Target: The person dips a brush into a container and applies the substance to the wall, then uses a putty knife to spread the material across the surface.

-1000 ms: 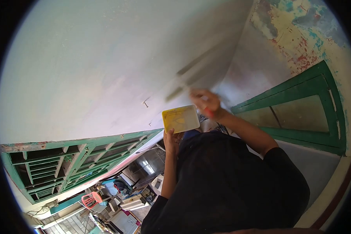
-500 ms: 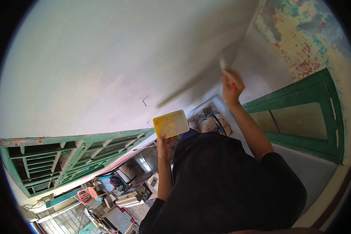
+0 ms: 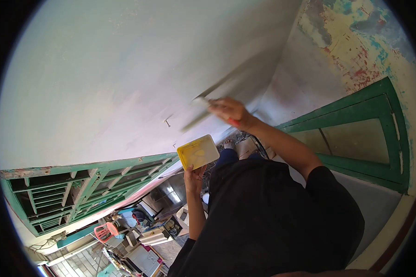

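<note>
My right hand [image 3: 231, 112] grips a paintbrush by its red handle. The brush's pale head [image 3: 200, 100] is at the white wall [image 3: 125, 83], blurred by motion; whether the bristles touch is hard to tell. A shadow of hand and brush falls on the wall beside it. Below, my left hand [image 3: 195, 179] holds a yellow plastic tray [image 3: 198, 152] by its lower edge, fingers partly hidden under it. Whitish paint coats part of the tray's inside.
A nail [image 3: 167, 123] sticks out of the wall left of the brush. Green window frames [image 3: 94, 182] run along the lower left. On the right is a green-framed panel [image 3: 356, 138] under peeling paint [image 3: 356, 55]. A red chair [image 3: 107, 231] and clutter stand below.
My right hand has swung left and down with the paintbrush, from near the wall corner to above the tray. The tray in my left hand has shifted slightly left and down.
</note>
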{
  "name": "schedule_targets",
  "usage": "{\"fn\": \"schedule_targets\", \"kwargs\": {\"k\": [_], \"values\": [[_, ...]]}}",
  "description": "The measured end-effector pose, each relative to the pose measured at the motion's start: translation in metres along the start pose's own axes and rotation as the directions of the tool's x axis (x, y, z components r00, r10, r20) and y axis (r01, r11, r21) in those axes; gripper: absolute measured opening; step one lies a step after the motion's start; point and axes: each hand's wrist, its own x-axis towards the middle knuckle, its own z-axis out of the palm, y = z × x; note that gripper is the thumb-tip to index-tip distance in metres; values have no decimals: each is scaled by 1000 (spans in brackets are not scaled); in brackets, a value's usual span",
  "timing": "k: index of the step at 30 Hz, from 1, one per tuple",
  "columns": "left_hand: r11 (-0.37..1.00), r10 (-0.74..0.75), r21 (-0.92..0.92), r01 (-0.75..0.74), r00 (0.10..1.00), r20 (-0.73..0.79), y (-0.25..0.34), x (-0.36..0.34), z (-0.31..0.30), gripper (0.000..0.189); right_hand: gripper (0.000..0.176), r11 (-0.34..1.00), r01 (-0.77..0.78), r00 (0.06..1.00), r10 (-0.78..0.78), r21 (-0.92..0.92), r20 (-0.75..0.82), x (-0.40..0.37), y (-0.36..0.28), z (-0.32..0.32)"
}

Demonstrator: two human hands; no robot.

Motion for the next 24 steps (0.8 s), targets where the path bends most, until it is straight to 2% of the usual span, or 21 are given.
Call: {"fn": "schedule_targets", "kwargs": {"k": [4,5,6,8,9,11,13,14,15,16,17,18,20,22,23,24], "values": [[999,33,-19,-33,999,-4,-1,-13,8,58,29,960,-259,942,227,-104,-245,-13,11,-49],[999,35,-42,-35,999,-16,-2,-14,8,58,28,907,-410,872,358,-97,-335,-27,15,-53],[997,37,-64,-39,999,-29,-4,-15,7,58,27,864,-495,784,398,-94,-476,-27,18,-58],[996,44,-74,-47,998,-40,-7,-17,5,59,30,789,-612,649,465,-50,-602,-33,14,-67],[996,43,-75,-47,998,-47,-9,-20,3,59,30,790,-611,652,470,-45,-595,-29,12,-62],[994,44,-94,-48,998,-45,-14,-23,-2,59,28,894,-353,880,218,-275,-422,-19,3,-40],[993,46,-107,-49,999,-30,-17,-22,-7,59,30,947,-322,920,309,-13,-243,-16,-21,8],[992,37,-115,-42,998,-42,-19,-22,-9,59,32,981,-190,967,183,-26,-180,-8,-31,30],[992,29,-125,-35,998,-54,-19,-22,-11,59,36,983,-181,976,182,18,-119,-4,-44,49],[992,30,-120,-36,998,-52,-19,-23,-13,59,48,991,-108,992,114,82,-63,-4,-49,68],[988,25,-148,-34,998,-61,-19,-26,-15,58,46,997,-14,998,19,82,-62,2,-54,76],[983,22,-179,-34,997,-69,-20,-27,-17,58,43,996,-6,1000,8,93,-21,0,-59,87],[981,22,-189,-39,995,-94,-26,-27,-33,57,41,965,14,983,-61,261,172,-2,-68,103],[981,19,-191,-40,993,-114,-28,-31,-39,57,38,933,155,966,-212,325,150,-2,-77,122],[981,35,-184,-58,991,-128,-28,-33,-41,56,36,942,198,938,-262,271,227,-5,-76,123],[981,50,-178,-75,988,-143,-27,-34,-39,56,36,943,196,939,-259,270,224,-5,-75,119]]}}
